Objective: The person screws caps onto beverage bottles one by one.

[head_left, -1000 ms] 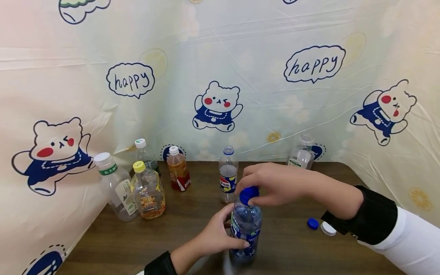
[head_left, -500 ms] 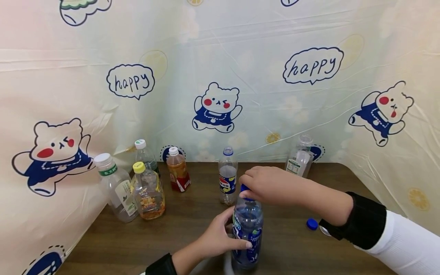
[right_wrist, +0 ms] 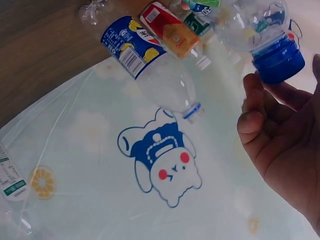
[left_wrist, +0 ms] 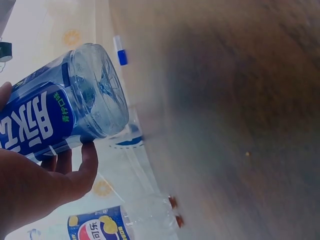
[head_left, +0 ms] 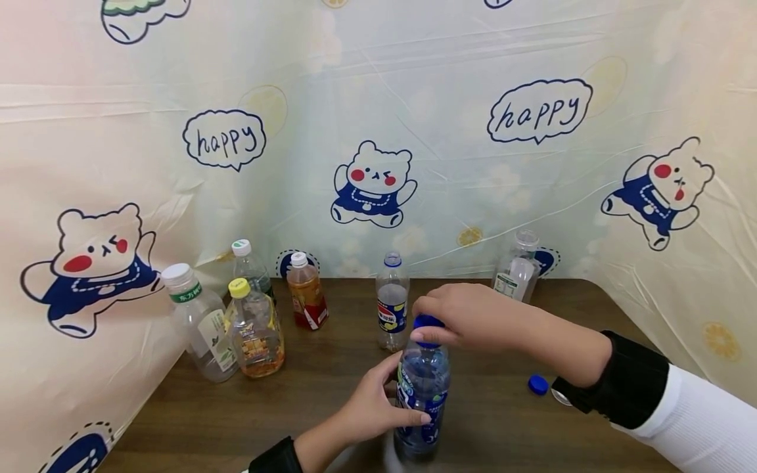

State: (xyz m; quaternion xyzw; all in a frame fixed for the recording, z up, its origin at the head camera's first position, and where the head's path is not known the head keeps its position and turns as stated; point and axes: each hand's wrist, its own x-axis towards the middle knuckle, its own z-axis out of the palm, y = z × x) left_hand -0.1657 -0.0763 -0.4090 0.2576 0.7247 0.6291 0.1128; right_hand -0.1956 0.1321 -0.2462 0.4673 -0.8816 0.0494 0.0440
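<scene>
A clear plastic bottle (head_left: 422, 381) with a blue label stands upright near the front middle of the table. My left hand (head_left: 371, 406) grips its lower body from the left, thumb across the label. In the left wrist view, the fingers curl under the bottle (left_wrist: 37, 120) near its base. On the bottle's neck sits a wide blue cap (right_wrist: 281, 61). My right hand (head_left: 473, 316) holds this cap from above and the right, with thumb and fingers at its sides. Part of the cap is hidden behind the fingers in the head view.
Behind stands an uncapped cola bottle (head_left: 393, 305). Another uncapped clear bottle (head_left: 516, 272) is at back right. Several capped bottles, including a yellow-capped one (head_left: 254, 335), stand left. A loose blue cap (head_left: 538, 385) lies right, beside a white cap (head_left: 560, 395) partly under the sleeve.
My right hand has shifted and turned slightly around the blue cap. The bottle tipped or shifted a little towards me and back, while my left hand keeps its grip.
</scene>
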